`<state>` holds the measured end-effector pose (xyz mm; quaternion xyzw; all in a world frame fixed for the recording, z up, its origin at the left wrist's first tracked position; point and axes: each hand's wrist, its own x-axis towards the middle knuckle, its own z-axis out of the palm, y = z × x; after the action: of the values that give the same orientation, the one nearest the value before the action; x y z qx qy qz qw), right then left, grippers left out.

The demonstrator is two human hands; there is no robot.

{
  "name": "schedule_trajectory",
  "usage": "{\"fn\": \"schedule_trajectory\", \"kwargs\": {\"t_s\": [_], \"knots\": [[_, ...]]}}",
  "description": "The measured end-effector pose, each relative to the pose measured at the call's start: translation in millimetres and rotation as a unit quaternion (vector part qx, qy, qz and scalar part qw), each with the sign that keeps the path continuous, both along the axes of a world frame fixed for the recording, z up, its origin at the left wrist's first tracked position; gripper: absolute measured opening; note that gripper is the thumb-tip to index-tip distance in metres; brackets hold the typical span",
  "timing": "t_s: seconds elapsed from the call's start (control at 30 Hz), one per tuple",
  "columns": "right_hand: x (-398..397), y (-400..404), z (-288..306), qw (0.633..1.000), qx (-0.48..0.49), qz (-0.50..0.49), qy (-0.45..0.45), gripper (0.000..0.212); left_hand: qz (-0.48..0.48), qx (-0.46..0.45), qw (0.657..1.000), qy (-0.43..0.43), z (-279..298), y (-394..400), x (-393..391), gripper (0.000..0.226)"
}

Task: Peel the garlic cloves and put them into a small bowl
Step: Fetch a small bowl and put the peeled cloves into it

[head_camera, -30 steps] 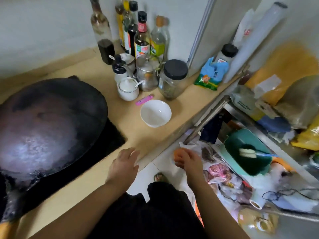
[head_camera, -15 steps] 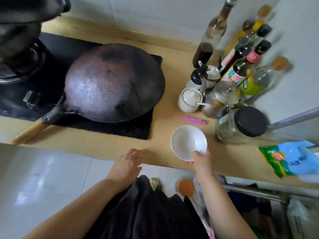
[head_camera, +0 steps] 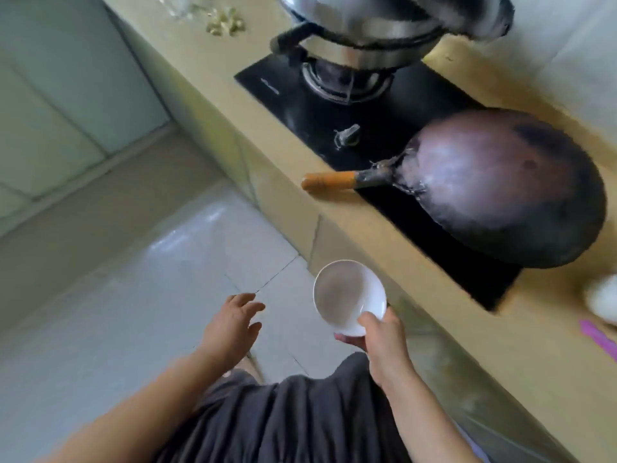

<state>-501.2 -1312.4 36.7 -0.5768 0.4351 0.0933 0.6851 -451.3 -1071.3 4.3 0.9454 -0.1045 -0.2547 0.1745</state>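
Observation:
My right hand grips the near rim of a small white bowl, thumb over the edge, and holds it in the air over the floor beside the counter. The bowl has nothing in it. My left hand hangs free to the left of the bowl with relaxed, spread fingers and holds nothing. A blurred heap of pale bits, perhaps garlic, lies on the counter at the far end.
A beige counter runs along the right, bearing a black stove with a dark wok, its wooden handle jutting over the edge, and a steel pot. A pink object lies at right. Tiled floor spreads left.
My right hand has lifted the white bowl off the counter and carried it out over the floor. The view has swung left, away from the bottles, toward the stove's far end.

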Motion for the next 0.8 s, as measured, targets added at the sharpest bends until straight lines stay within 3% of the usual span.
{"fn": "schedule_trajectory", "kwargs": {"t_s": [0.23, 0.5, 0.8], "knots": [[96, 145, -5, 0.997, 0.036, 0.073, 0.019, 0.039, 0.092, 0.012, 0.995, 0.045, -1, 147, 34, 0.033], [188, 221, 0, 0.986, -0.02, 0.162, 0.022, 0.031, 0.158, 0.009, 0.981, 0.108, -15, 211, 95, 0.035], [388, 263, 12, 0.971, -0.019, 0.237, -0.008, 0.032, 0.223, 0.019, 0.964, 0.145, -22, 267, 284, 0.035]]}}
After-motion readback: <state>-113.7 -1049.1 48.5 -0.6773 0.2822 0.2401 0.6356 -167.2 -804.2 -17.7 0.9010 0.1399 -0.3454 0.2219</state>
